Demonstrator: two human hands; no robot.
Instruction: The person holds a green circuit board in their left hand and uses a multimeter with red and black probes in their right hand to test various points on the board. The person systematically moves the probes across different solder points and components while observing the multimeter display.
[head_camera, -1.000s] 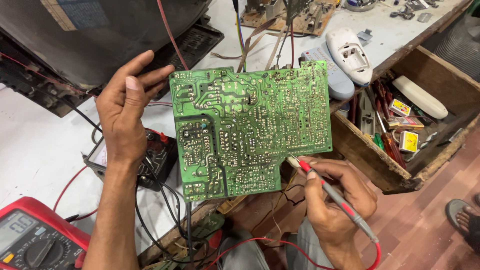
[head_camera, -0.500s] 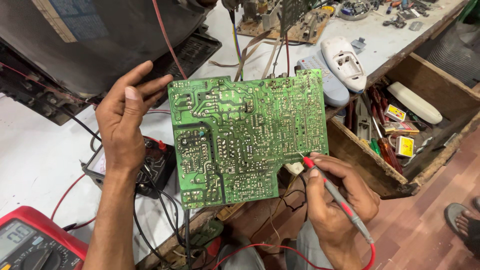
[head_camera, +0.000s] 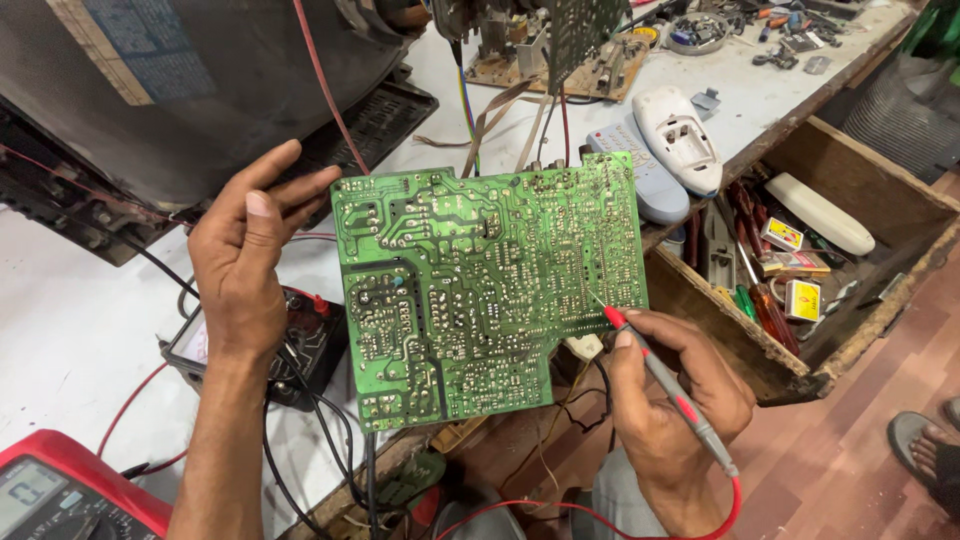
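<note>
Green circuit board (head_camera: 490, 285) now nearer, probe (head_camera: 665, 385) higher.

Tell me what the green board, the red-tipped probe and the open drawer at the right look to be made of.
Flat green circuit board: likely laminate under glossy green coating, dotted with dull silvery solder points. Slim grey and red test probe in the right hand: apparently matte moulded plastic, its fine tip looks metallic. Open brown drawer: unfinished wood, going by worn grain and chipped edges. The left hand steadies the board's edge.

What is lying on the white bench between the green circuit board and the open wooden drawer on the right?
In the head view, two remote controls lie between the green circuit board and the wooden drawer: a grey remote and a white opened remote, side by side.
</note>
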